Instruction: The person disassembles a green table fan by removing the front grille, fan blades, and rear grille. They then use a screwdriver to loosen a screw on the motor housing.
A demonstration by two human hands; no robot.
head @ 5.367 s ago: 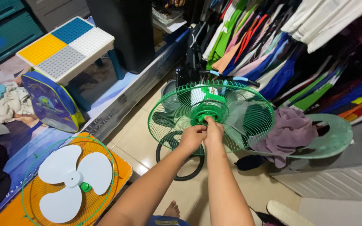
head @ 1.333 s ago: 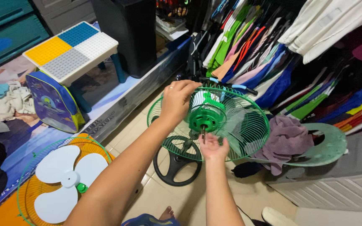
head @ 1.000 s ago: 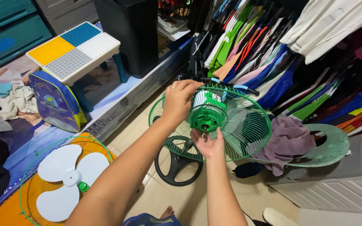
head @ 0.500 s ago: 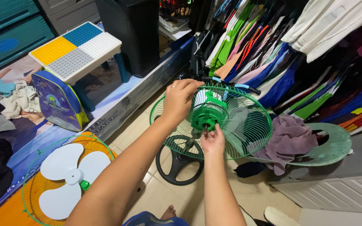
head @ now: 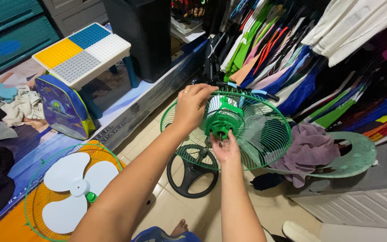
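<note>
Gripping the upper rim of the round green wire rear fan guard (head: pixel 265 134), the left hand (head: pixel 191 107) is curled closed over the wires and steadies the fan head, which stands tilted above the tiled floor (head: pixel 189 210). The right hand (head: pixel 225 148), which a second ago lay open and lower beneath the hub, has risen so that its fingertips now pinch closed at the short metal motor shaft (head: pixel 221 138) projecting from the green plastic motor hub (head: pixel 220 123); whether a small part sits between the fingers cannot be told. By this change the work appears to have returned to the shaft itself. Count: one rear guard on the motor; one detached green wire front guard (head: pixel 36 179) lying on an orange board (head: pixel 5 228) at lower left; one white three-bladed fan blade (head: pixel 75 190) resting inside it; one black ring-shaped fan base (head: pixel 191 177) on the floor below the guard.
</note>
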